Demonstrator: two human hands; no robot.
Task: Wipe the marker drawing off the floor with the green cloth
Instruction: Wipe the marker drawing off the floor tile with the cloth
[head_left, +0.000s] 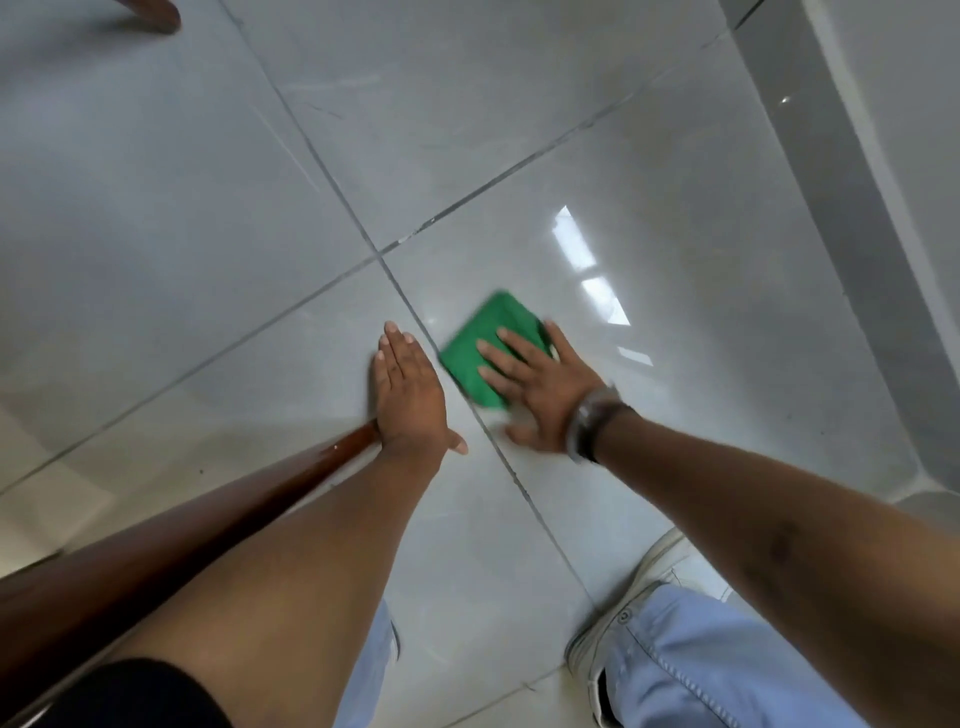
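Note:
A folded green cloth (483, 343) lies flat on the glossy grey floor tiles (675, 322), just right of a tile joint. My right hand (535, 387) presses on the cloth's near part with fingers spread flat; a watch sits on that wrist. My left hand (410, 395) rests palm down on the neighbouring tile, left of the joint, fingers together, holding nothing. No marker drawing shows on the bare floor around the cloth; anything under the cloth is hidden. The cloth's edge looks blurred.
A brown wooden furniture leg (171, 530) slants from the lower left to beside my left wrist. Another wooden piece (156, 13) is at the top left. A grey skirting and wall (852, 218) run along the right. My white shoe (628, 608) and blue trouser legs are at the bottom.

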